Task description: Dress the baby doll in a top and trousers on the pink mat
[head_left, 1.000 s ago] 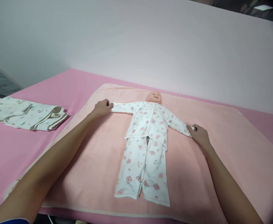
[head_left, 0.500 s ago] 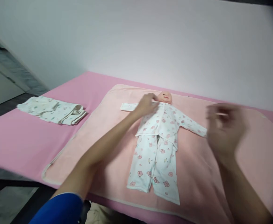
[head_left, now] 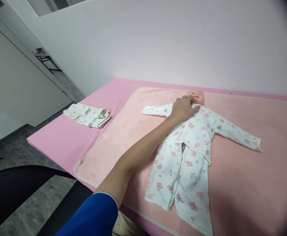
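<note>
A baby doll [head_left: 198, 97] lies on its back, wearing a white pajama top [head_left: 200, 131] and pants [head_left: 180, 177] with a pink animal print. My left hand [head_left: 184, 107] rests on the upper chest and shoulder of the top, just below the doll's head. Its fingers are stretched out and slightly apart, touching the doll near the collar. Both sleeves are spread out to the sides, and the pants lie straight with the legs a little apart. My right hand is out of view.
A peach blanket [head_left: 119, 137] lies under the doll on a pink-covered table [head_left: 50, 137]. On the left sits a folded printed cloth [head_left: 86, 115]. A white wall [head_left: 173, 42] stands behind the table. A black chair [head_left: 28, 173] is at the lower left.
My right hand has left the view from beside the doll's sleeve end. The view has turned left, so the doll appears farther right. My left hand stays by the doll's neck and shoulder.
</note>
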Available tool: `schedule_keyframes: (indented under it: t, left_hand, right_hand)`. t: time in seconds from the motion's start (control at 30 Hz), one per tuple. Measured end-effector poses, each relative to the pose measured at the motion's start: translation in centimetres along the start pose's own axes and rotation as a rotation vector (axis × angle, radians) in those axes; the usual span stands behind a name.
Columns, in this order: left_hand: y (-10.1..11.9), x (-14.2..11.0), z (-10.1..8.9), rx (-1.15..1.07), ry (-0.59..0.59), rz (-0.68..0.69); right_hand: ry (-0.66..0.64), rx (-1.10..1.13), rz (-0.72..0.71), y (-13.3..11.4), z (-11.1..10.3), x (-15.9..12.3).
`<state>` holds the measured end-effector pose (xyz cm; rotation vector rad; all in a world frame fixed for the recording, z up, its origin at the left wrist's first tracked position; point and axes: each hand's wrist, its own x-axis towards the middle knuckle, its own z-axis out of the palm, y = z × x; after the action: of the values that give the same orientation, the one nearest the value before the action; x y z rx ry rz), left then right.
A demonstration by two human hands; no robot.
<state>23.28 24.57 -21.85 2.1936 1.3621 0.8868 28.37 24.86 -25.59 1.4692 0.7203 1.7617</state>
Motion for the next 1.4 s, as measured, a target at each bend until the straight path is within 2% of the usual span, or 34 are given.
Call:
schedule_keyframes:
  t: [0.17,0.3,0.33,0.4,0.47,0.53,0.67,0.73,0.8,0.87,1.03,1.17,1.27,1.33,1.4]
  left_hand:
    - [-0.2,0.2,0.2,-0.035,0.02,0.046]
    - [-0.2,0.3,0.1,-0.048,0.025,0.051]
    - [-0.2,0.3,0.0,-0.051,0.024,0.056]
    - [-0.3,0.4,0.1,-0.053,0.035,0.069]
    - [-0.4,0.4,0.3,-0.046,0.058,0.066]
    - [-0.5,0.4,0.3,-0.042,0.078,0.056]
    - [-0.3,0.2,0.1,-0.037,0.082,0.066]
    - [-0.3,0.1,0.0,-0.043,0.076,0.081]
    - [-0.3,0.1,0.0,-0.054,0.076,0.098]
    - [-0.4,0.1,0.1,-0.06,0.08,0.103]
    - [-0.5,0.3,0.2,-0.053,0.074,0.089]
    - [-0.5,0.3,0.2,-0.058,0.075,0.079]
    - [-0.6,0.2,0.3,-0.062,0.082,0.08]
    - [-0.6,0.2,0.4,-0.065,0.09,0.074]
    - [-0.7,0.2,0.5,-0.068,0.1,0.06]
  right_hand:
    - [0.222,-0.537,-0.094,-3.0,2.2,1.3]
    - [0.501,-0.969,-0.126,-4.2,4.9,1.7]
    - [0.538,-1.044,-0.128,-4.4,5.2,1.7]
    - [0.488,-1.116,-0.102,-4.8,5.1,1.6]
    - [0.348,-1.107,-0.054,-5.0,4.3,1.3]
    - [0.269,-1.086,-0.03,-4.9,3.4,1.0]
    - [0.239,-0.947,-0.104,-4.1,2.4,1.3]
    - [0.256,-0.794,-0.203,-3.6,2.3,2.0]
    - [0.275,-0.474,-0.376,-3.2,2.3,2.8]
    - [0.287,-0.306,-0.457,-3.0,2.2,3.2]
    - [0.298,-0.636,-0.292,-3.7,2.3,2.6]
    - [0.336,-0.805,-0.415,-4.0,2.4,2.6]
    - [0.383,-0.749,-0.55,-3.8,2.4,2.8]
    - [0.393,-0.723,-0.537,-3.6,2.3,2.5]
    - [0.355,-0.773,-0.444,-3.3,2.2,1.8]
